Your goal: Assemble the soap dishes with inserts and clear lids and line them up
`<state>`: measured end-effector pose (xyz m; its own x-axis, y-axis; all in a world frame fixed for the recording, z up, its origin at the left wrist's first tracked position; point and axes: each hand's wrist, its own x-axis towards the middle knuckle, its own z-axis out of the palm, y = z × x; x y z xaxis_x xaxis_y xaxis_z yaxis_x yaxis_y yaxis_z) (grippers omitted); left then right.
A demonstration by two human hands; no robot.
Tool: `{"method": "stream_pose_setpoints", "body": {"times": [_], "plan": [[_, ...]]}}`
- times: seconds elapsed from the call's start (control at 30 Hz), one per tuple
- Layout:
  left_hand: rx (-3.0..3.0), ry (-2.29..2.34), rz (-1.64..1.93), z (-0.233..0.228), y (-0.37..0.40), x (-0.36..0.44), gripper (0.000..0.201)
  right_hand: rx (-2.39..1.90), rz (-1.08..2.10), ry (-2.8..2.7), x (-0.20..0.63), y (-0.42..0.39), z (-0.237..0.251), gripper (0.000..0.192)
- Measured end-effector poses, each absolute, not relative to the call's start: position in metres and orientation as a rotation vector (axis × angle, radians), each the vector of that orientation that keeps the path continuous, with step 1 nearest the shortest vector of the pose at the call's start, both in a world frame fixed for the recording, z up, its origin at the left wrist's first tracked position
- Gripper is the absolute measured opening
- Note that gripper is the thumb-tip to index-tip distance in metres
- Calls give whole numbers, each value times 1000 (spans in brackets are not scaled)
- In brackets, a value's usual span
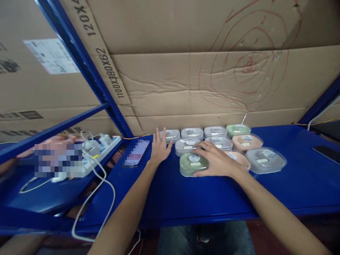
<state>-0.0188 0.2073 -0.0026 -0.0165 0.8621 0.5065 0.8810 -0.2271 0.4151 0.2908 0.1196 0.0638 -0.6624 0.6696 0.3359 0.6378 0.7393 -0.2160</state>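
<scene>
My right hand (219,159) is closed on the right side of a green plastic box with a clear lid (190,168), its thumb at the front and fingers behind. This box has a round sticker and a white tab on top and rests at the front left of the group. My left hand (159,147) is open, fingers spread, beside a grey lidded box (172,136) at the back left and partly over it. More grey boxes (191,133), a second green box (238,130) and a peach box (247,142) stand close together. My right hand partly hides another peach box (240,157).
A grey box (266,161) stands at the right of the group on the blue table (170,205). Left of my hands lie a phone (142,150), a power strip (106,150) and a looping white cable (113,198). Another phone (326,153) lies far right. Cardboard (164,85) forms the back wall.
</scene>
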Motion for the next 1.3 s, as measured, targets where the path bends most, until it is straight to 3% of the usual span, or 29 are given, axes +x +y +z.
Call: {"method": "stream_pose_setpoints", "body": {"times": [0.23,0.43,0.8,1.03,1.3], "plan": [[-2086,-1887,-1415,15,202,-18,55,-944,110,-2532,291,121,63,82],[-2097,-1921,-1393,25,187,-3,44,-1048,32,-2508,290,121,54,103],[-2368,-1799,-1263,23,159,31,45,-949,150,-2510,295,125,48,100],[-2417,-1916,-1035,30,170,-2,51,-961,66,-2594,291,121,62,85],[-2334,-2087,-902,45,182,-61,41,-1041,-94,-2605,287,123,57,82]]}}
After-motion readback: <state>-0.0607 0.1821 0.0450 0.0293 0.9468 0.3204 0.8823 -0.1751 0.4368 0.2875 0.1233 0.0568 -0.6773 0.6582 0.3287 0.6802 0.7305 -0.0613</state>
